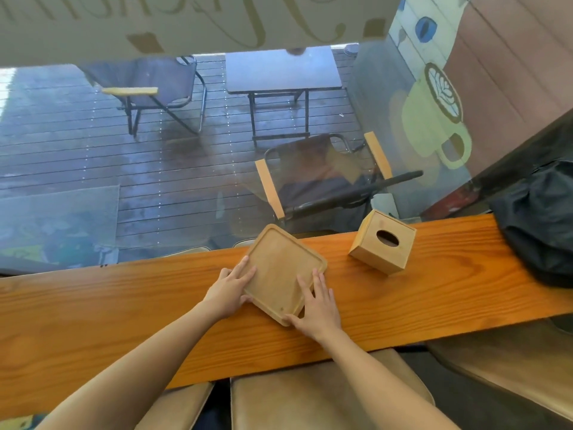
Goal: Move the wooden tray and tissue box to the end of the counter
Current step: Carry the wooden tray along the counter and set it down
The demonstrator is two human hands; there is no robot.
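On the wooden counter (434, 293) there is one wooden tray (280, 271), one tissue box (383, 242) and one black bag (539, 221). Two bare hands are in view, both at the tray.

The tray lies flat near the middle of the counter, turned at an angle, with its far corner reaching the counter's window edge. It is shallow with a low rim, and nothing lies in it.

The left hand (229, 290) is at the left side of the tray; its fingers (245, 270) are stretched flat over the rim onto the inside surface, and the thumb is at the near left edge. The right hand (316, 308) is at the right near corner of the tray, fingers lying on the rim and the thumb pressed against the near edge. So both hands hold the tray between them, with fingers rather flat and not curled.

The tissue box stands to the right of the tray, apart from it, also on the counter. It is a wooden cube with one oval hole on top; I cannot tell if tissue is inside, the hole looks dark.

The black bag rests further right of the tray, beyond the box, at the right end of the counter
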